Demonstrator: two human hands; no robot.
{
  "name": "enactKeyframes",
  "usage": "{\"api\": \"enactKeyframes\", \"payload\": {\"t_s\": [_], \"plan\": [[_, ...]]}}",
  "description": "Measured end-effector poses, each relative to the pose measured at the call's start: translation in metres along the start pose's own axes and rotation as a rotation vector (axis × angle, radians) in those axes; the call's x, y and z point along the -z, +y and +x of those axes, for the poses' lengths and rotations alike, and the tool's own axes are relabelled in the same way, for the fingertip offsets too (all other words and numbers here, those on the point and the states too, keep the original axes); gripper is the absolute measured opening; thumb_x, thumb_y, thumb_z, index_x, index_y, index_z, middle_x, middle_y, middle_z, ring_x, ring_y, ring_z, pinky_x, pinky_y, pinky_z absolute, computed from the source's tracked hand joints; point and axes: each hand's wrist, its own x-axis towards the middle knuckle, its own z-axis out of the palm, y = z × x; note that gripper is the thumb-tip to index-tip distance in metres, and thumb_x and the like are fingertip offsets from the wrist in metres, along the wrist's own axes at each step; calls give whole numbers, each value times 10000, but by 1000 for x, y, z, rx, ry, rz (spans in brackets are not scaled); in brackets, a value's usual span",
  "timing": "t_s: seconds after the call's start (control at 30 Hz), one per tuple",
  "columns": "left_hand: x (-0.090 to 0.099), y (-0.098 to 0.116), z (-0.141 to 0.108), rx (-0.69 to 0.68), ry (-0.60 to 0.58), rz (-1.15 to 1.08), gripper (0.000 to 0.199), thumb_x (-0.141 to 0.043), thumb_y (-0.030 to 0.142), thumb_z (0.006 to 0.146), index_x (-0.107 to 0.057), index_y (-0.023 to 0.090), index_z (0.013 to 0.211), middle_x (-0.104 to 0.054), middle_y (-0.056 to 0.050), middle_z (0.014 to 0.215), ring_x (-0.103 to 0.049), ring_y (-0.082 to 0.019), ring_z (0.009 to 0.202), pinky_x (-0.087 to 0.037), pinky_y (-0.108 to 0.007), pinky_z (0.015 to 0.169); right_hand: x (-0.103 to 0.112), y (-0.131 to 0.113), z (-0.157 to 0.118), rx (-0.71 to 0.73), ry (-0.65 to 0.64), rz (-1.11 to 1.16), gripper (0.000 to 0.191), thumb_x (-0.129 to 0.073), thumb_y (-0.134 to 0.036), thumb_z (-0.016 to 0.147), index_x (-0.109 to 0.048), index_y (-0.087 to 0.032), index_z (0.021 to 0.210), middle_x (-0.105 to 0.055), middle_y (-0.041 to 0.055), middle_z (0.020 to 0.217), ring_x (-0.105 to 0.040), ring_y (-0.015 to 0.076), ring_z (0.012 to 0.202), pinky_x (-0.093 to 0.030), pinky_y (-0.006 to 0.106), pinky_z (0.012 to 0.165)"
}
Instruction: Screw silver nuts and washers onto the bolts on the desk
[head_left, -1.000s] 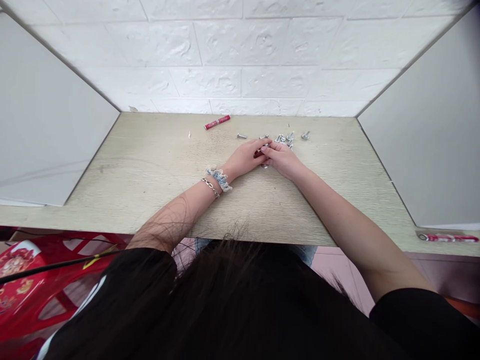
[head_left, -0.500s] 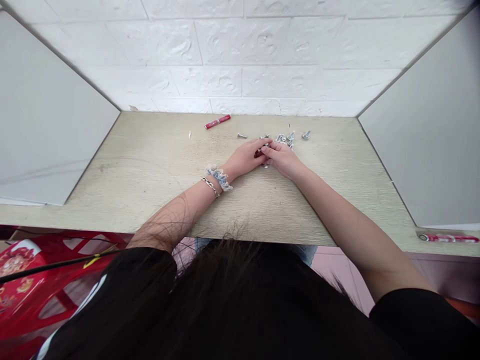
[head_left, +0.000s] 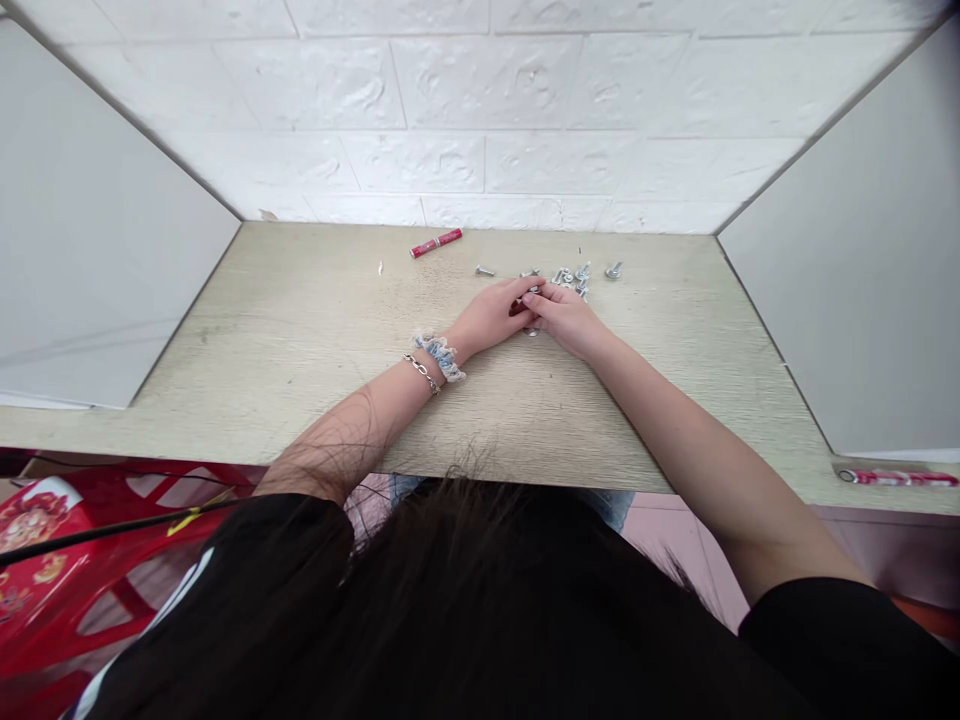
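Observation:
My left hand point(head_left: 491, 315) and my right hand point(head_left: 566, 315) meet over the pale wooden table point(head_left: 337, 300), their fingers bent and pressed together. Whatever lies between the fingertips is too small and covered to name. A small shiny metal piece point(head_left: 532, 332) shows just below the fingertips. Right behind my hands is a cluster of silvery bolts point(head_left: 566, 277), partly covered by them. One bolt point(head_left: 484, 271) lies apart to the left, and another bolt point(head_left: 613, 271) stands to the right of the cluster.
A red tube point(head_left: 436, 243) lies near the white brick wall point(head_left: 439, 160); a second red tube point(head_left: 898, 478) is at the right front edge. Grey panels point(head_left: 97, 220) flank the table on both sides. A red plastic stool point(head_left: 97, 560) stands at lower left.

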Motion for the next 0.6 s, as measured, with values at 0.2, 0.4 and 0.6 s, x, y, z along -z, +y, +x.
{"api": "enactKeyframes", "payload": {"t_s": [0.2,0.4,0.6], "plan": [[-1,-1,1,-1,-6,-1,507,-610,86,912,-621,130,1417,-707,-121,1359,-676,-230,1231,-532,-351,1090,0,1,0,0,14,36,274,-867,-365,769,-706,-172,877,-751,49,896,-660,134,755,-530,262,655],[0,0,1,-4,-7,-1,521,-596,86,918,-612,124,1437,-712,-118,1345,-683,-224,1209,-535,-344,1080,0,2,0,-5,12,21,321,-883,-403,744,-704,-176,885,-746,38,861,-685,150,820,-548,256,677],[1,1,1,0,-11,11,537,-597,84,905,-613,121,1441,-710,-124,1355,-681,-233,1215,-536,-364,1088,-2,-1,0,-20,25,20,216,-838,-329,800,-702,-177,871,-744,31,847,-683,140,799,-544,245,660]]}}
